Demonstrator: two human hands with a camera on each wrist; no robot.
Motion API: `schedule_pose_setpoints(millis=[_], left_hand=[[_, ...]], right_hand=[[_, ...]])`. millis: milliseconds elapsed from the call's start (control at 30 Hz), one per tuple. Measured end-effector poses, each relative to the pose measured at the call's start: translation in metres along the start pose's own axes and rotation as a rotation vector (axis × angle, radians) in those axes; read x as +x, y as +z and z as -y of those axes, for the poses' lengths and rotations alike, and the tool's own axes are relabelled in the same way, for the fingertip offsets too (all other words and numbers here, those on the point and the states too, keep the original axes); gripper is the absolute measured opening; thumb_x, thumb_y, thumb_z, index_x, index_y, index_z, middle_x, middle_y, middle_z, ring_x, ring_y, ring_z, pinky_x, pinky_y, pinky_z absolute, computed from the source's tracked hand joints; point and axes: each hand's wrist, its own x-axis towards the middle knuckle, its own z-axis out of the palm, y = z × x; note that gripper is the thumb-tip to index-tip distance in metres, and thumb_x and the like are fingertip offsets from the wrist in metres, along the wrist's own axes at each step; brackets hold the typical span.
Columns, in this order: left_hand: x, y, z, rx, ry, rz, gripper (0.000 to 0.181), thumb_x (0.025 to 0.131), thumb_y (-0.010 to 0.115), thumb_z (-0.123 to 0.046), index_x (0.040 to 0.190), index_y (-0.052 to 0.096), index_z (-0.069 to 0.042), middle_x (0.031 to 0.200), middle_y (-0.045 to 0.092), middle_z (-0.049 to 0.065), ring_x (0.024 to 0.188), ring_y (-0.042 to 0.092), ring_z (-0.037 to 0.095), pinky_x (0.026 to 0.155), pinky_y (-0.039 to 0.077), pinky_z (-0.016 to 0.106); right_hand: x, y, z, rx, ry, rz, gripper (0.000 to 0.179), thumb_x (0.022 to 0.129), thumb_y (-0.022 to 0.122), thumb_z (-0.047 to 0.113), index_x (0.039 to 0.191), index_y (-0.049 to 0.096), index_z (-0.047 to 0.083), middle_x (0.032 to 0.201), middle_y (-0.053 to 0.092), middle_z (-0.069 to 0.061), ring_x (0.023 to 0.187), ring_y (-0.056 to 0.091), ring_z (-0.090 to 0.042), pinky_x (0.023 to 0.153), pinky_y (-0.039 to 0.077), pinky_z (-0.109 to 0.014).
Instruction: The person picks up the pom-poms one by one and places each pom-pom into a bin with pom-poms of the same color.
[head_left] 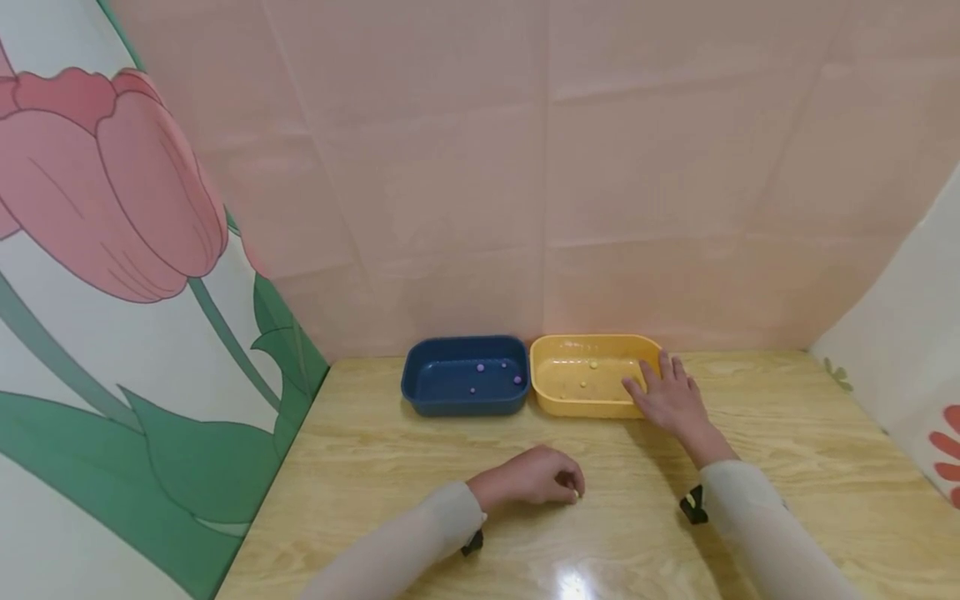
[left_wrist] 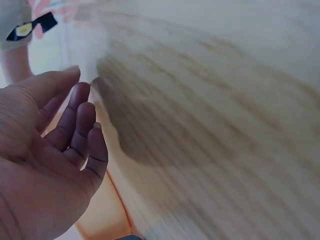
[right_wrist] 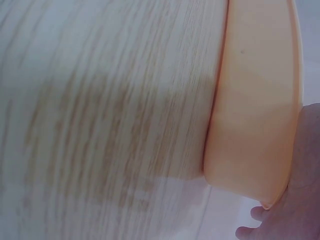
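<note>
Over the tabletop in front of the trays, my left hand (head_left: 531, 477) pinches a tiny pale-yellow bead (head_left: 577, 495) between thumb and fingertips. In the left wrist view the thumb and index tips almost meet, and the bead is hidden there. My right hand (head_left: 672, 404) spreads over the right end of the yellow tray (head_left: 585, 410), its fingers lying across the rim. Inside that tray are a few small yellow beads (head_left: 593, 365). Beside it on the left, the dark blue tray (head_left: 465, 409) has several small purple beads (head_left: 480, 367) on its bottom.
Both trays stand side by side at the back of the wood-grain table (head_left: 360, 467), close to a pink cloth backdrop (head_left: 450, 208). A wall panel with a painted tulip (head_left: 135, 183) rises on the left. Light glares off the table's front.
</note>
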Motion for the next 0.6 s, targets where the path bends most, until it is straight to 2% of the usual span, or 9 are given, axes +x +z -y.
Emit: schedule_pose_setpoints(millis=[400, 600], left_hand=[[0.008, -0.01, 0.0, -0.051, -0.015, -0.068, 0.008, 0.096, 0.07, -0.018, 0.099, 0.074, -0.023, 0.083, 0.063, -0.019, 0.076, 0.056, -0.005, 0.069, 0.046, 0.011], [0.015, -0.014, 0.002, -0.059, -0.011, -0.083, 0.008, 0.097, 0.07, -0.018, 0.102, 0.075, -0.021, 0.085, 0.064, -0.019, 0.078, 0.057, -0.005, 0.071, 0.046, 0.011]], right_hand=[[0.0, 0.002, 0.0, -0.011, 0.002, -0.001, 0.084, 0.106, 0.028, 0.061, 0.156, 0.028, -0.007, 0.161, 0.002, -0.039, 0.145, 0.001, -0.062, 0.111, 0.009, -0.077], [0.001, 0.006, -0.002, -0.007, -0.002, -0.029, 0.087, 0.105, 0.028, 0.062, 0.155, 0.028, -0.008, 0.161, 0.004, -0.039, 0.146, 0.003, -0.061, 0.111, 0.01, -0.076]])
